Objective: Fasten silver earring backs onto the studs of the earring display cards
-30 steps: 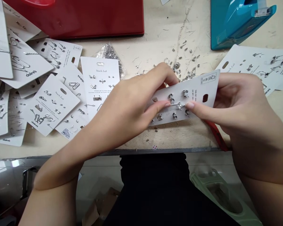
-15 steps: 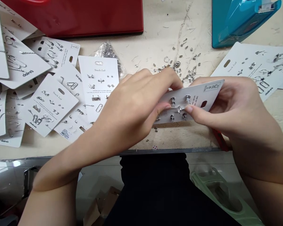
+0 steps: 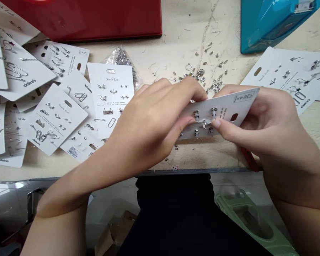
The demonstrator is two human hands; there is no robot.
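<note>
Between both hands, a white earring card (image 3: 224,110) is held tilted above the table, its back towards me. Several metal earring backs (image 3: 204,124) and posts stick out of it. My left hand (image 3: 160,113) grips the card's left part, thumb on the back face and fingers behind. My right hand (image 3: 266,121) holds the right part, its thumb tip pressing beside the posts. The fingers behind the card are partly hidden. Just beyond the card lie scattered loose metal earring backs (image 3: 216,85) and a small ring (image 3: 188,66).
Filled earring cards (image 3: 56,121) overlap at the left, with more cards (image 3: 285,67) at the right. A clear bag of metal pieces (image 3: 122,58) lies behind. A red box-like object (image 3: 96,21) and a teal tape dispenser (image 3: 269,25) stand at the back. A green stool (image 3: 256,220) is below.
The card has tilted slightly, its right end shifting up and to the right with my right hand. My right thumb has moved a little along the posts. My left hand stays nearly still.
</note>
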